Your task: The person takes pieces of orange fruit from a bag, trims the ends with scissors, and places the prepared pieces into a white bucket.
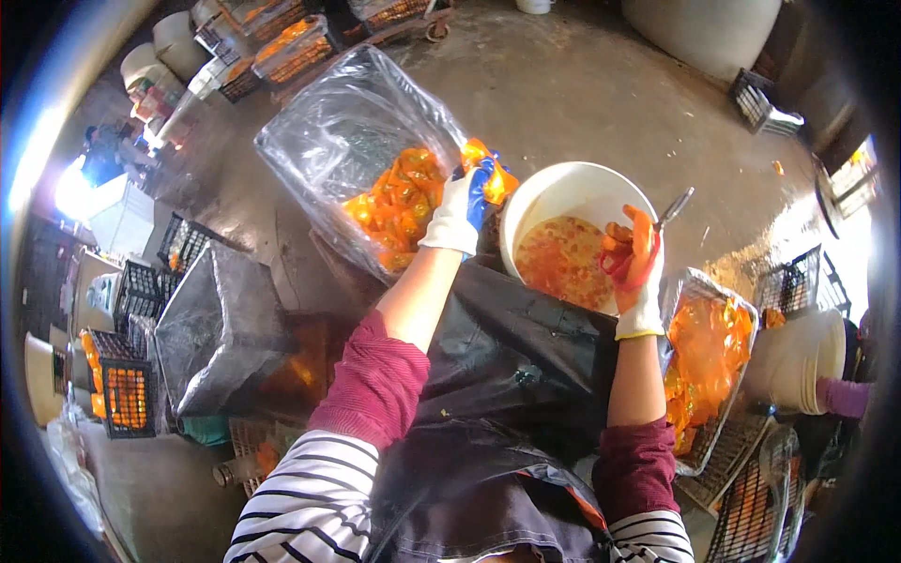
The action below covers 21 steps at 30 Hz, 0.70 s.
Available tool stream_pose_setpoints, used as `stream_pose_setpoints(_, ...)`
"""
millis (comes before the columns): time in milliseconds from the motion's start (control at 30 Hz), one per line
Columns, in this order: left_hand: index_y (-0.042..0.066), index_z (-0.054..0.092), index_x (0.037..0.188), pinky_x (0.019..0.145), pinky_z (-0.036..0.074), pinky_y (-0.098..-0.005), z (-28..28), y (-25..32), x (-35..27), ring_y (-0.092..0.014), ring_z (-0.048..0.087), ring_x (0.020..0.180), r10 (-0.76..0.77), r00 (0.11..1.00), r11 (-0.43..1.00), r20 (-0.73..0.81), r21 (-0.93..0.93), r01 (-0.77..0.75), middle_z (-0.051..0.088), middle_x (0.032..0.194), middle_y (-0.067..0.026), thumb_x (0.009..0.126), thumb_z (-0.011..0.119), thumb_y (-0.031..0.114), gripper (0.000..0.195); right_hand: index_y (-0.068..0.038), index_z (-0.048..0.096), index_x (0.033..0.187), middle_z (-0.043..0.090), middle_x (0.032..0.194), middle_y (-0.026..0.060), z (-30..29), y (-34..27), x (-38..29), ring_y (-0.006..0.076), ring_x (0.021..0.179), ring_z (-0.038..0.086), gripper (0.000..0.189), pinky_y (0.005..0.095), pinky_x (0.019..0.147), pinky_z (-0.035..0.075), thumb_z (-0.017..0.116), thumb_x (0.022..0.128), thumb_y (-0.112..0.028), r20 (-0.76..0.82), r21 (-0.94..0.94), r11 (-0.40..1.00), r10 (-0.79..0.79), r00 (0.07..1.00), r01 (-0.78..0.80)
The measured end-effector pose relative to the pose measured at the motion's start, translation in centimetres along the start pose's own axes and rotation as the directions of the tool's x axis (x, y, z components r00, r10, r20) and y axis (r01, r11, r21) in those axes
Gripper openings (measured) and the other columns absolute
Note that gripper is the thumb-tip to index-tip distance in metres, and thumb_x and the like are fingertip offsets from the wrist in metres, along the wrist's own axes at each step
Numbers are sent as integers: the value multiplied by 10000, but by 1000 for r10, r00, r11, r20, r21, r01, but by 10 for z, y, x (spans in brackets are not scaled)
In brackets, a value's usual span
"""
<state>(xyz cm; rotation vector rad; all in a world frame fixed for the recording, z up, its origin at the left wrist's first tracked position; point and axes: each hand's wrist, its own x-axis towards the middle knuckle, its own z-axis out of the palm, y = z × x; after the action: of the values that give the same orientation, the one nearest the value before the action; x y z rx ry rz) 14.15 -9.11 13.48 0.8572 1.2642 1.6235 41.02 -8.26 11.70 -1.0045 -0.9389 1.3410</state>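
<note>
My left hand, in a white and blue work glove, is closed around a piece of orange produce with glossy skin, above the right edge of a crate lined with clear plastic. Similar orange pieces lie heaped in that crate. Over the right side of a white bucket is my right hand, in an orange and white glove with curled fingers. A small metal-bladed tool, probably a knife, sticks out beside it; its handle is hidden by the hand. Wet orange pulp lies in the bucket.
A plastic-lined crate of orange pieces stands at the right. At the left are an empty-looking lined crate and black crates. More filled crates sit on a wheeled frame at the back. A purple sleeve shows at the far right.
</note>
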Motion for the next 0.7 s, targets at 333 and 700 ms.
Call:
stream_pose_setpoints(333,1,502,1237,933,474,-394,22,-36,-4,-277,570,1027,-191,974,777,125,-587,228,580,1114,-134,876,634,161,416,-33,513,1223,592,1107,64,8,48,-2,166,926,598,300,263,819,503,496,966,-188,239,59,929,342,909,-366)
stream_pose_setpoints(700,45,466,1280,992,442,-404,55,-43,-3,-279,535,1128,-165,889,734,427,-549,400,540,1224,-144,846,681,344,569,-62,582,1180,620,1045,22,19,26,-26,117,936,554,337,258,856,443,647,893,-226,413,-556,831,302,859,-24)
